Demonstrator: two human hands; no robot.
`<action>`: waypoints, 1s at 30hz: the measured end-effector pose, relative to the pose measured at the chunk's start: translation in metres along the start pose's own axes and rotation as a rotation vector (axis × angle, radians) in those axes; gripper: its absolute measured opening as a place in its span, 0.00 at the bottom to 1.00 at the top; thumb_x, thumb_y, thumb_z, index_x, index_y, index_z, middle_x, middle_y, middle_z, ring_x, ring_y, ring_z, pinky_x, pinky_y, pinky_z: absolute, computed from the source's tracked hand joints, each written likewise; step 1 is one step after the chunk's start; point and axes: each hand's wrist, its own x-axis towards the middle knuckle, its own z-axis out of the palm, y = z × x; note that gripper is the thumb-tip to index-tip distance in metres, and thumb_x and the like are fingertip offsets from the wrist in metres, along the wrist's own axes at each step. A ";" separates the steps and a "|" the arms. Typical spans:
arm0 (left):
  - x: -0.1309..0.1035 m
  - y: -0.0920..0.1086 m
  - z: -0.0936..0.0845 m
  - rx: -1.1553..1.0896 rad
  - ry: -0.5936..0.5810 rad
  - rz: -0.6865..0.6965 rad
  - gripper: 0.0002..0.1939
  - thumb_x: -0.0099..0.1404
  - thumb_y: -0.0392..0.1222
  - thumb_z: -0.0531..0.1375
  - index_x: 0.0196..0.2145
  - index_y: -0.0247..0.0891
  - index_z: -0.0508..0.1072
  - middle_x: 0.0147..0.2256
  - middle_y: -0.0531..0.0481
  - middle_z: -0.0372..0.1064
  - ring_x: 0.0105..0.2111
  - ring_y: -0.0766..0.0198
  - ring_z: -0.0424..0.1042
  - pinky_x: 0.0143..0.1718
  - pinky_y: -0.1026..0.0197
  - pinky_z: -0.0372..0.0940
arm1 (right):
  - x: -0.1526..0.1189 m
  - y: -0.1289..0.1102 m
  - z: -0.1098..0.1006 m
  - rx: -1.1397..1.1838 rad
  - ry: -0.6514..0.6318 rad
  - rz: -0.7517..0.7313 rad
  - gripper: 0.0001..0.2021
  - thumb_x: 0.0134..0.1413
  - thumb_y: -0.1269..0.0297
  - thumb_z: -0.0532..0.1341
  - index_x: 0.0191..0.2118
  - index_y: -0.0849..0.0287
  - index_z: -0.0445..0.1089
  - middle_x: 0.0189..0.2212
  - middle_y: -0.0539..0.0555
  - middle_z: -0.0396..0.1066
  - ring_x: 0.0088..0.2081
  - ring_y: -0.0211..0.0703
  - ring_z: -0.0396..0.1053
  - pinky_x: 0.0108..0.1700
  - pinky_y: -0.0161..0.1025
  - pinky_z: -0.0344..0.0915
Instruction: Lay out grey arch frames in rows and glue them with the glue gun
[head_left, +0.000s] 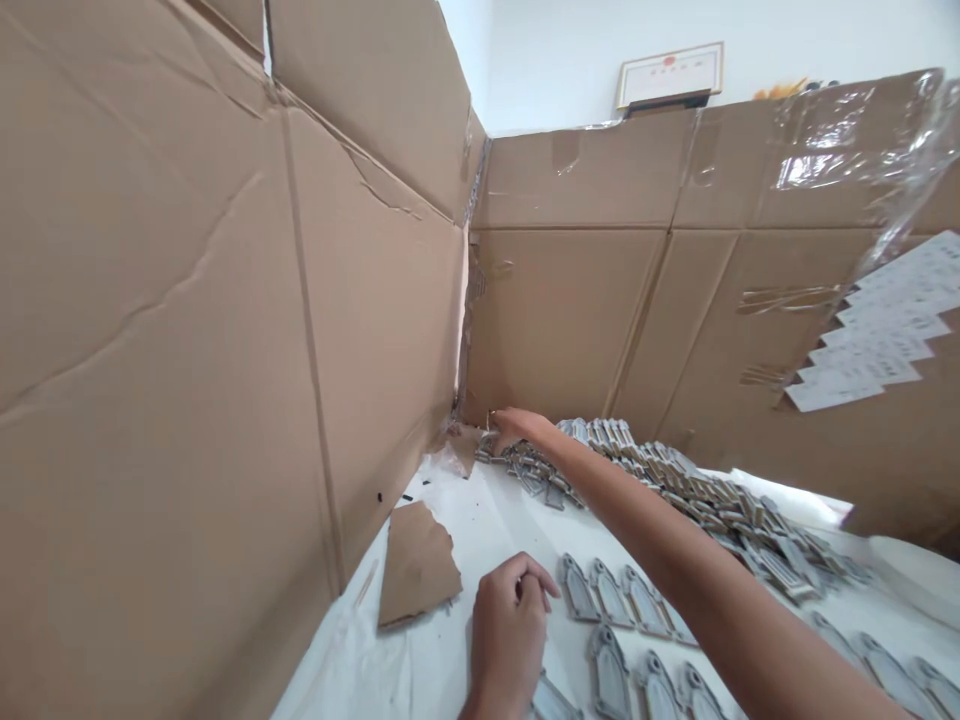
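My right hand (512, 425) reaches far forward to the left end of a long heap of grey metal pieces (675, 480), near the corner of the cardboard walls. Its fingertips are small and partly hidden there, so what they hold cannot be made out. Nearer to me, my left hand (514, 610) is curled above the white table surface, with thumb and fingers together. Any thing inside it is hidden. Just right of it, flat arch-shaped grey pieces (611, 670) lie in rows, and one more piece (553, 697) lies beside the left wrist.
Cardboard walls (570, 310) stand at the left and back. A torn cardboard piece (418, 565) lies left of my left hand. White sheets (870, 350) are fixed to the right wall. A framed certificate (670, 77) stands above. A white round object (919, 575) sits at the right.
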 end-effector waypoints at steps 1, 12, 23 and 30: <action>0.000 -0.001 -0.001 0.013 0.001 0.012 0.14 0.65 0.43 0.53 0.27 0.45 0.77 0.26 0.48 0.72 0.24 0.60 0.66 0.29 0.56 0.55 | -0.003 0.002 -0.003 -0.031 -0.028 -0.007 0.32 0.34 0.62 0.84 0.51 0.59 0.85 0.47 0.62 0.84 0.51 0.61 0.80 0.49 0.43 0.72; 0.007 0.015 -0.017 0.004 0.092 0.207 0.14 0.54 0.46 0.53 0.26 0.42 0.78 0.26 0.50 0.70 0.26 0.60 0.67 0.27 0.61 0.57 | -0.209 0.024 -0.042 -0.060 -0.080 -0.286 0.31 0.63 0.51 0.73 0.67 0.54 0.72 0.58 0.63 0.77 0.57 0.58 0.76 0.55 0.47 0.70; 0.003 0.019 -0.029 0.024 0.241 0.298 0.15 0.57 0.47 0.54 0.29 0.41 0.79 0.28 0.49 0.73 0.27 0.60 0.67 0.27 0.61 0.56 | -0.315 0.014 0.046 0.104 -0.077 -0.182 0.42 0.55 0.32 0.71 0.67 0.54 0.74 0.55 0.64 0.77 0.62 0.64 0.72 0.61 0.52 0.68; 0.006 0.018 -0.030 0.025 0.350 0.300 0.16 0.55 0.48 0.53 0.28 0.40 0.78 0.27 0.49 0.73 0.25 0.60 0.65 0.26 0.60 0.57 | -0.309 0.012 0.031 0.074 -0.094 -0.163 0.35 0.55 0.39 0.74 0.63 0.50 0.76 0.54 0.62 0.78 0.57 0.61 0.76 0.53 0.46 0.70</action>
